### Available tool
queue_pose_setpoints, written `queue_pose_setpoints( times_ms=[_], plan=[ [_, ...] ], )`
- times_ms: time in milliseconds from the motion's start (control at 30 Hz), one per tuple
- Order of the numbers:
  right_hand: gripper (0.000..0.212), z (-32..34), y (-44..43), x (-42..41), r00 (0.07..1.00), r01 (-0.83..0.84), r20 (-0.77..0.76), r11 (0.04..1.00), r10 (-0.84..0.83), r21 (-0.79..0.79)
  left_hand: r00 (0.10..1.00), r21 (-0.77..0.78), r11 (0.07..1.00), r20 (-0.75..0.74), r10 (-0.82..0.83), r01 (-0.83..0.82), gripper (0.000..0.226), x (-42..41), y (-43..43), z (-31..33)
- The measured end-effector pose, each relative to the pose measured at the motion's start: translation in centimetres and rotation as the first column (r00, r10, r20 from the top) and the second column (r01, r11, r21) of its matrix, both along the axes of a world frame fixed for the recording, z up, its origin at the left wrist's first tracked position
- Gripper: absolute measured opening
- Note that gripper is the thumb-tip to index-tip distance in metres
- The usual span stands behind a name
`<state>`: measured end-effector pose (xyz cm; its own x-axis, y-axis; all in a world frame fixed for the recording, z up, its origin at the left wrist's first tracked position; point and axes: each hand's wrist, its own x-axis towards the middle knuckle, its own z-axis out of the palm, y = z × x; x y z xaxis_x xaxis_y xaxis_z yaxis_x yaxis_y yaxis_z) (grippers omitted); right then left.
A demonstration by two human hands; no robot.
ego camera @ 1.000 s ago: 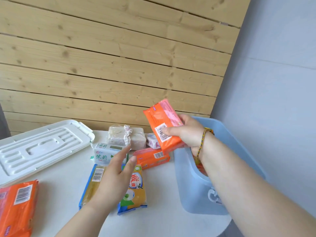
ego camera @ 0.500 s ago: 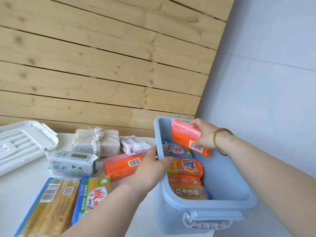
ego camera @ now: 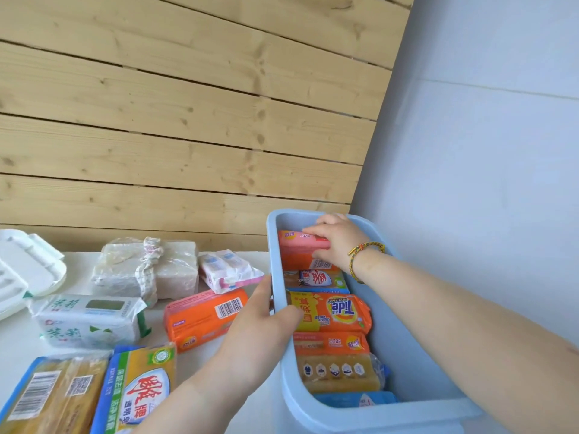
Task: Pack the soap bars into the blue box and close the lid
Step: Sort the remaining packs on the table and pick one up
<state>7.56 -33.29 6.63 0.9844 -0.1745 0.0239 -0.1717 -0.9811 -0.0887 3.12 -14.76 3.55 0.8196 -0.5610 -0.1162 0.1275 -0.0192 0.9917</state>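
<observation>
Lowered since a moment ago, the orange-pink soap bar (ego camera: 302,250) now sits at the far end inside the blue box (ego camera: 413,364), the right hand (ego camera: 336,242) clamped on it. Left hand (ego camera: 260,324) grips the box's near-left rim, thumb hooked inside, on the tabletop (ego camera: 18,343).

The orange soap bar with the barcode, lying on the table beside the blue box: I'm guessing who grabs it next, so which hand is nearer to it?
Left. The left hand grips the blue box rim right beside the orange soap bar. The right hand is inside the box's far end.
</observation>
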Motion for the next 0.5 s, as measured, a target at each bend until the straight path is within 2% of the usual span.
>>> queue_pose_setpoints(
  times_ms=[67,233,333,500],
  plan=[
    [0.05,0.0,-0.1,0.0,0.999,0.001,0.046,0.998,0.001,-0.059,1.0,0.002,1.0,-0.014,-0.004,0.004,0.032,0.1,-0.1,-0.2],
    [0.055,-0.4,0.8,0.1,0.999,-0.015,0.036,0.985,0.022,-0.17,1.0,-0.009,1.0,-0.013,-0.004,0.004,0.037,0.0,-0.1,-0.1],
    [0.04,-0.4,1.1,0.2,0.999,-0.011,0.03,0.976,0.018,-0.215,1.0,-0.011,1.0,-0.012,-0.001,0.001,0.036,-0.1,-0.1,-0.1],
    [0.038,0.3,0.9,0.3,1.0,0.004,0.001,0.986,-0.004,-0.166,0.999,-0.036,0.999,-0.036,0.004,-0.006,0.031,-0.3,-0.2,-0.1]
  ],
)
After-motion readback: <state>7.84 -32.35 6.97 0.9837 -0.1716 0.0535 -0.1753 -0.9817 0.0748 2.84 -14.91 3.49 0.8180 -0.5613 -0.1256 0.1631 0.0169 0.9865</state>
